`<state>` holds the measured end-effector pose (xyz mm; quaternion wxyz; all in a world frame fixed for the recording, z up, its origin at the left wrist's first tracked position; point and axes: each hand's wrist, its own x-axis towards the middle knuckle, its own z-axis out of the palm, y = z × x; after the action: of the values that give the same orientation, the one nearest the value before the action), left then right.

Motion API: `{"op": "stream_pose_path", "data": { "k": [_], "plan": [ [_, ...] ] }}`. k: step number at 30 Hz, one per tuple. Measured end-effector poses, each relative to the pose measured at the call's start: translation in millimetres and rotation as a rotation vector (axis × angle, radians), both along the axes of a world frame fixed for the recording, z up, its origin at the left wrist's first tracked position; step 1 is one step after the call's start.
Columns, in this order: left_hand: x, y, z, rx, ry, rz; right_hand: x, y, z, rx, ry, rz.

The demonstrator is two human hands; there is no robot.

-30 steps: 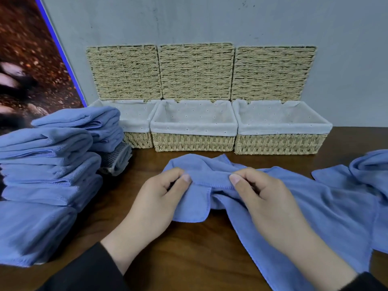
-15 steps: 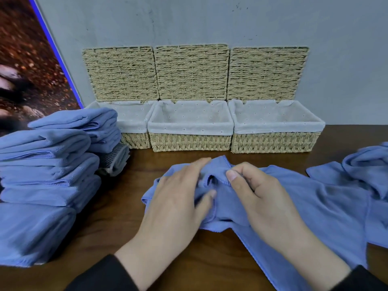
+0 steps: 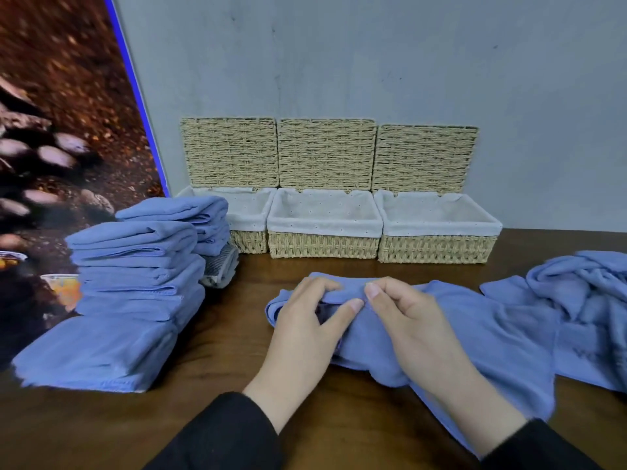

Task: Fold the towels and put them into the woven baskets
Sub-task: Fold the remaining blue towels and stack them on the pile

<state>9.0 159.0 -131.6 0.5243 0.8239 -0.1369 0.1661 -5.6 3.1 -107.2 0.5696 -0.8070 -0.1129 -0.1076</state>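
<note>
Now gripping the bunched end of the blue towel (image 3: 451,334) with left hand (image 3: 305,320) and right hand (image 3: 410,320), thumbs closer together than a second ago. Lying on the wooden table (image 3: 210,412) before three woven baskets (image 3: 324,245). Looks like gathering an edge; folding barely begun.

Nothing to read here: no words, labels, brand marks or numbers show on anything in view.
</note>
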Motion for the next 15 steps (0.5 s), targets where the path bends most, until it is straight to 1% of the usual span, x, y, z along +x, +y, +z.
{"op": "stream_pose_path", "data": {
  "k": [4,6,8,10,11,13,15],
  "plan": [
    [-12,13,-2,-0.018,-0.002,0.004,-21,-2,15,-0.051,0.101,0.034],
    [-20,20,2,-0.002,0.012,0.037,-34,-9,29,-0.204,0.126,0.108],
    [-26,29,10,0.053,0.023,0.078,-45,-15,43,-0.357,0.146,0.136],
    [-29,36,21,0.097,0.018,0.118,-49,-22,55,-0.465,0.131,0.094],
    [-30,41,29,0.105,0.002,0.139,-51,-26,62,-0.495,0.089,0.057],
    [-30,50,48,0.111,-0.044,0.164,-52,-36,76,-0.532,-0.005,-0.047],
    [-28,56,67,0.079,-0.023,0.159,-52,-45,89,-0.558,-0.079,-0.160]
  ]
}}
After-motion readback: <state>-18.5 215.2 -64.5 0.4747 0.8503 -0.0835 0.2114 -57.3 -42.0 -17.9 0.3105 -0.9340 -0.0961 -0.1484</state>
